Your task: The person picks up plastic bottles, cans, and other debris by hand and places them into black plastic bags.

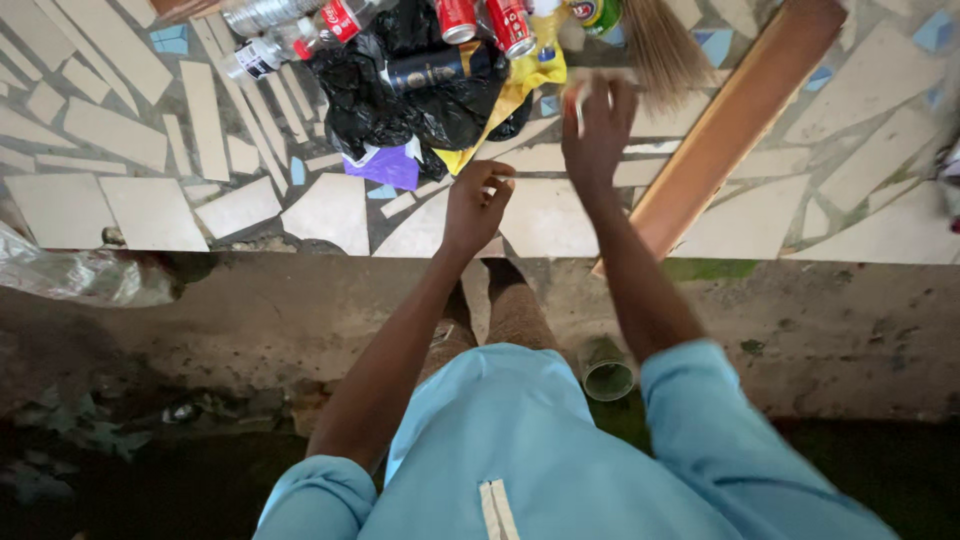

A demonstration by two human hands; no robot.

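My right hand (596, 128) reaches forward and grips the lower end of a straw broom (660, 45), whose bristles fan out above my fingers. My left hand (474, 205) hovers just behind it with fingers curled, pinching what looks like a thin pale strip; I cannot tell what it is. Ahead of both hands lies a heap of rubbish: a black plastic bag (400, 100), red drink cans (510, 25), a dark can (425, 70), clear plastic bottles (265, 55), a yellow wrapper (515, 90) and a purple scrap (385, 165).
The floor (130, 140) is broken-tile mosaic ending at a concrete step edge (250, 300). A long wooden plank (735, 115) lies diagonally on the right. A green-lined cup (607, 372) lies by my feet. Crumpled clear plastic (70, 275) sits at the left.
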